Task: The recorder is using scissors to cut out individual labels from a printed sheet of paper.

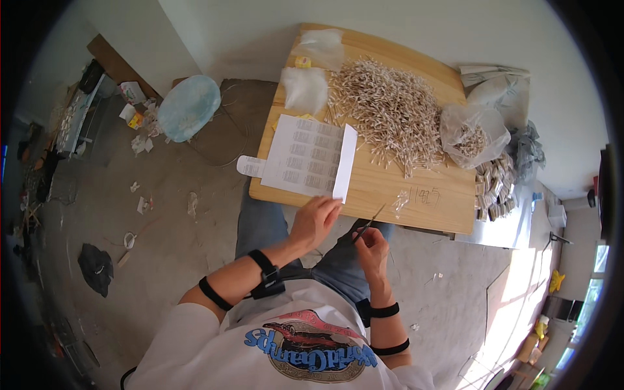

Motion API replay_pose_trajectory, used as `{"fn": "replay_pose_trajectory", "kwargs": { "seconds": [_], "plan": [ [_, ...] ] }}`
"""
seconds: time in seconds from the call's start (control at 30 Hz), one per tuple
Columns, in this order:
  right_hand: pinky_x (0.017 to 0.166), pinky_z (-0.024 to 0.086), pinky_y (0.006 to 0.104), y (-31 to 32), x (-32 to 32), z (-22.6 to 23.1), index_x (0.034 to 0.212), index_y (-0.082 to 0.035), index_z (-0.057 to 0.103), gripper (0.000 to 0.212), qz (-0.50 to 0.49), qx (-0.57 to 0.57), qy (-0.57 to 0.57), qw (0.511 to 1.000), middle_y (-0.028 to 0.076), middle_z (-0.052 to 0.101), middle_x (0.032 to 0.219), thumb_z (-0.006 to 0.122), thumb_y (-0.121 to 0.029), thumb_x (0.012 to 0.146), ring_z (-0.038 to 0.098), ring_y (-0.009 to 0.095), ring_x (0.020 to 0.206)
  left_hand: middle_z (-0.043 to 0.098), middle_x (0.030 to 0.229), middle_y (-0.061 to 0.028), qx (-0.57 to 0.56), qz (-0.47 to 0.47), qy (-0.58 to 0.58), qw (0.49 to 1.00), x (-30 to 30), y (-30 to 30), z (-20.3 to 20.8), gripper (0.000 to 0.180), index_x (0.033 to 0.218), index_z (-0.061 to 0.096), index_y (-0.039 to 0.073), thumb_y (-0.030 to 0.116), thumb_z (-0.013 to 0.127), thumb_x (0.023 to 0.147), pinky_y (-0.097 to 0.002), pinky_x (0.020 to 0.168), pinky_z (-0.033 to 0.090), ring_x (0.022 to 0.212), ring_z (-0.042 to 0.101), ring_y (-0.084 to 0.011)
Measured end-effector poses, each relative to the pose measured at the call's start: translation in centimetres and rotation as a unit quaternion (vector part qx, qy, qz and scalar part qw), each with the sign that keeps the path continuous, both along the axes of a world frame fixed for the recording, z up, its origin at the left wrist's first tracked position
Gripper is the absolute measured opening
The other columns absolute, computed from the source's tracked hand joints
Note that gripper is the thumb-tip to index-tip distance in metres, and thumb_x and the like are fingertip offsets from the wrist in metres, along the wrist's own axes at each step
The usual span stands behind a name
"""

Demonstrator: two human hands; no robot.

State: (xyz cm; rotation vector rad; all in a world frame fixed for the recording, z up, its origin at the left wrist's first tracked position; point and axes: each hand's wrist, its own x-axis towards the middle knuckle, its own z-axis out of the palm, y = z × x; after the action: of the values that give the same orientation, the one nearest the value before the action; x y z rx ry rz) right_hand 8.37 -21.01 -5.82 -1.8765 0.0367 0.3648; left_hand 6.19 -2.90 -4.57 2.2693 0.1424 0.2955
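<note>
Head view: the worktop (422, 208) carries a heap of small sticks (390, 114) beyond the label sheet (311, 158), which overhangs its near edge. The left hand (314, 220) is pinched on the sheet's near corner; the right hand (372, 250), just right of the sheet, is closed around tweezers (368, 225). Peeling likely goes best with the sheet held flat and the tips eased under a label's edge.

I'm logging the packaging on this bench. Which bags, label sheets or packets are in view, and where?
White label sheet: table's near left edge, rectangular, rows of grey stickers, touched by the left hand.
Clear plastic bag: right of the stick pile, holding sticks.
Two clear empty bags: table's far left.
Small yellow packet: between them.
</note>
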Motion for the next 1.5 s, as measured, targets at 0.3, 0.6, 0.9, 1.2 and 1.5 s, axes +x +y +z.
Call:
{"fn": "replay_pose_trajectory", "kwargs": {
  "seconds": [0.3,0.6,0.9,1.2,1.5],
  "plan": [
    [0.055,0.044,0.0237,-1.8,0.1,-1.8,0.084,-0.002,0.066,0.030,-0.069,-0.101,-0.029,0.992,0.001,0.062,0.064,0.079,-0.027,0.074,0.053,0.007,0.058,0.015,0.152,-0.0171,0.250,-0.155,0.066,0.954,6.7,1.5,-7.4,0.082,0.142,0.022,-0.006,0.041,0.059,0.086,-0.0478,0.115,0.011,0.143,0.011,-0.0290],
    [0.063,0.052,0.0233,3.8,1.5,-4.5,0.103,0.004,0.057,0.025,-0.016,0.201,0.130,0.971,0.007,0.062,0.092,0.063,-0.017,0.090,0.068,0.018,0.082,0.032,0.145,-0.0121,0.273,-0.118,0.052,0.953,6.5,1.8,-8.0,0.052,0.131,0.042,-0.002,0.019,0.055,0.086,-0.0397,0.108,0.030,0.134,0.029,-0.0272],
    [0.072,0.051,0.0236,7.4,2.6,-6.9,0.105,0.004,0.056,0.022,-0.091,0.168,0.016,0.981,0.008,0.068,0.085,0.060,-0.013,0.092,0.064,0.011,0.082,0.043,0.133,-0.0098,0.333,-0.157,0.073,0.927,8.7,2.4,-6.4,0.051,0.126,0.047,-0.004,0.007,0.055,0.076,-0.0343,0.093,0.045,0.113,0.046,-0.0244],
    [0.077,0.052,0.0258,7.7,2.5,-7.1,0.105,0.004,0.055,0.014,-0.061,0.118,0.031,0.991,0.011,0.068,0.089,0.050,0.003,0.091,0.068,0.018,0.090,0.033,0.142,-0.0186,0.300,-0.161,-0.003,0.940,11.3,3.0,-8.9,0.054,0.130,0.041,-0.009,0.011,0.055,0.082,-0.0373,0.112,0.027,0.134,0.030,-0.0299],
    [0.082,0.052,0.0263,7.7,2.4,-7.9,0.105,0.003,0.052,0.014,-0.070,0.190,0.040,0.978,0.012,0.067,0.096,0.048,0.005,0.092,0.067,0.018,0.095,0.032,0.145,-0.0172,0.303,-0.142,0.018,0.942,14.5,3.5,-8.3,0.051,0.134,0.036,-0.007,0.013,0.052,0.090,-0.0389,0.114,0.023,0.136,0.028,-0.0285]
  ]
}}
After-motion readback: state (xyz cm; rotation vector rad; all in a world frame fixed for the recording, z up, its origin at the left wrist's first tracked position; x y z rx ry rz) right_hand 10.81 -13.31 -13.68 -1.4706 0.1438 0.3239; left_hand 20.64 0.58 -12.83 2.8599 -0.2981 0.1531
